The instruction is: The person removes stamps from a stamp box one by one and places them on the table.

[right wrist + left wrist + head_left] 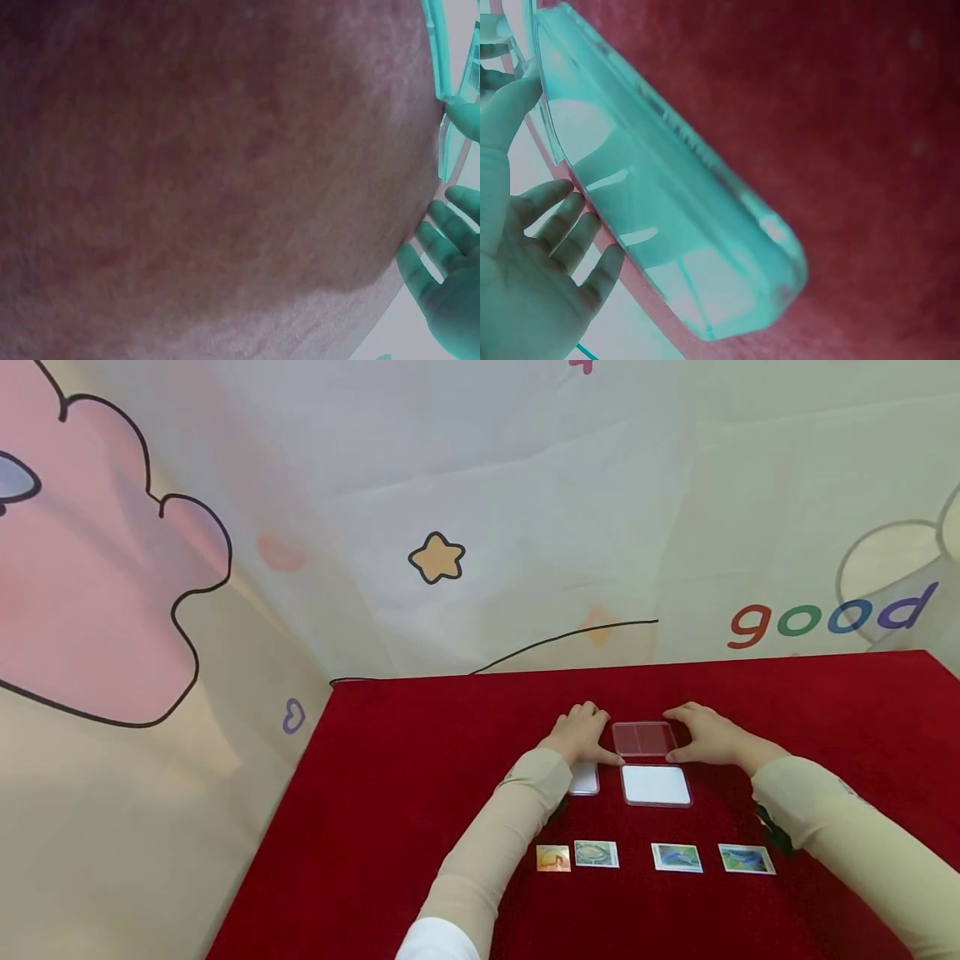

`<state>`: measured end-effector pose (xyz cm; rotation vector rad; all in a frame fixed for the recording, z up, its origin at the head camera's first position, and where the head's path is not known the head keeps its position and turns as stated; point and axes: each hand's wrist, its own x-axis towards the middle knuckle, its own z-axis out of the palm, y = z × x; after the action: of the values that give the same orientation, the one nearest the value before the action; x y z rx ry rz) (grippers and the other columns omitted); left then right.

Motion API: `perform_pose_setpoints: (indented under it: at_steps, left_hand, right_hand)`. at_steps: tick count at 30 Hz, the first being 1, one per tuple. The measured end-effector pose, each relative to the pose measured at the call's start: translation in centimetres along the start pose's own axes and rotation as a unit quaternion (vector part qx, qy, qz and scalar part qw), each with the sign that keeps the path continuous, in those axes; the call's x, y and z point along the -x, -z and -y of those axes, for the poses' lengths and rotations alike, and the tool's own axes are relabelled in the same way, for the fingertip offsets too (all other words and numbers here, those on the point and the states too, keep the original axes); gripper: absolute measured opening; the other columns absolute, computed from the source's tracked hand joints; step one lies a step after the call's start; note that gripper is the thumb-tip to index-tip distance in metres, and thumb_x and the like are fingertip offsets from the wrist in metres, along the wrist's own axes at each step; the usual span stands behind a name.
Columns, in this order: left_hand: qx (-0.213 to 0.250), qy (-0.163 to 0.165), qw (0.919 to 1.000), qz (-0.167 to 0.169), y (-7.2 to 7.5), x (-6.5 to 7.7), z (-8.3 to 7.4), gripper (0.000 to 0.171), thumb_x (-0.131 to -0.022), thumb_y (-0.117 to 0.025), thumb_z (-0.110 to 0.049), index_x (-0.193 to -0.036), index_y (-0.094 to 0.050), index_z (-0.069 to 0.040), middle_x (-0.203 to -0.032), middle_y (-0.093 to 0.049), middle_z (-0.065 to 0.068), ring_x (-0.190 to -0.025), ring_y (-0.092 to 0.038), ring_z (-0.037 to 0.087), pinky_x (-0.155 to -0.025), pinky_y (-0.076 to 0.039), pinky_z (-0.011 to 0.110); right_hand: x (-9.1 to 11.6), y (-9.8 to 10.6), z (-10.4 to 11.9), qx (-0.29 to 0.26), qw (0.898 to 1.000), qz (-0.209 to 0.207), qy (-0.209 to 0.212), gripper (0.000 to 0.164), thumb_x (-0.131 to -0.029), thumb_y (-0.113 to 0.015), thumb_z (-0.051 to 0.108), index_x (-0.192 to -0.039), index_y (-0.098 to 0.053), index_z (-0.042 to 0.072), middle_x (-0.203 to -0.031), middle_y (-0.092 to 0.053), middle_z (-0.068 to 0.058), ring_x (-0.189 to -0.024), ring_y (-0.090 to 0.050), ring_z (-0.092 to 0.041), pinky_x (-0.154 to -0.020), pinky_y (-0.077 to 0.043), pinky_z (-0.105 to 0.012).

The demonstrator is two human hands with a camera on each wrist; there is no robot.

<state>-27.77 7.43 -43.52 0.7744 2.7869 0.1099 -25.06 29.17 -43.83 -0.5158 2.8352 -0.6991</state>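
Note:
On the red cloth my left hand point(581, 735) lies with fingers spread, its thumb tip close to the corner of a white-backed clear case point(656, 785). Under that wrist shows part of a second such case point(584, 778), large in the left wrist view as a clear plastic case point(660, 195) beside the left hand point(540, 277). Opposite, my right hand point(708, 737) has its fingers apart and its thumb near the same white-backed case. Between both hands lies a see-through flat plastic piece point(643, 739). At the right wrist view's edge are relaxed right-hand fingers point(439, 240).
Nearer me lie several small picture cards in a row: an orange one point(553, 858), a grey-green one point(597, 854) and two blue-green ones, one point(677, 857) left of the other point(747, 859). A printed backdrop point(525, 485) hangs behind the red tablecloth point(405, 793).

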Motion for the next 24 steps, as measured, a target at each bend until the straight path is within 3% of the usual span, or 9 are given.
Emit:
perform_pose_setpoints:
  at_steps: [4,14,24]
  left_hand:
    - [0.008,0.003,1.0000,0.004,-0.4,-0.2,0.1,0.071,-0.080,-0.068,-0.054,-0.137,-0.048,-0.017,-0.133,-0.046,-0.002,-0.119,-0.042,0.012,-0.095,-0.039,0.026]
    - [0.010,-0.023,0.9996,-0.008,-0.4,-0.8,-0.3,0.056,-0.080,-0.068,-0.053,-0.124,-0.057,-0.019,-0.125,-0.049,-0.003,-0.112,-0.043,0.011,-0.088,-0.039,0.025]
    - [0.008,-0.034,0.9991,-0.024,-0.7,-1.3,0.0,0.058,-0.082,-0.066,-0.053,-0.129,-0.057,-0.021,-0.128,-0.050,-0.004,-0.115,-0.044,0.011,-0.095,-0.039,0.027]
  right_hand:
    - [-0.1,-0.2,0.1,0.010,1.000,0.013,0.002,0.073,-0.072,-0.079,0.024,-0.127,-0.049,-0.012,-0.122,-0.049,-0.031,-0.109,-0.047,-0.044,-0.086,-0.047,-0.058]
    - [-0.2,0.6,0.4,0.039,0.999,0.028,0.007,0.063,-0.074,-0.078,0.026,-0.122,-0.056,-0.009,-0.117,-0.051,-0.028,-0.107,-0.048,-0.043,-0.085,-0.048,-0.055]
    - [-0.2,0.6,0.2,0.044,0.999,0.023,0.012,0.061,-0.076,-0.079,0.027,-0.121,-0.056,-0.009,-0.117,-0.053,-0.028,-0.107,-0.049,-0.043,-0.086,-0.047,-0.055]
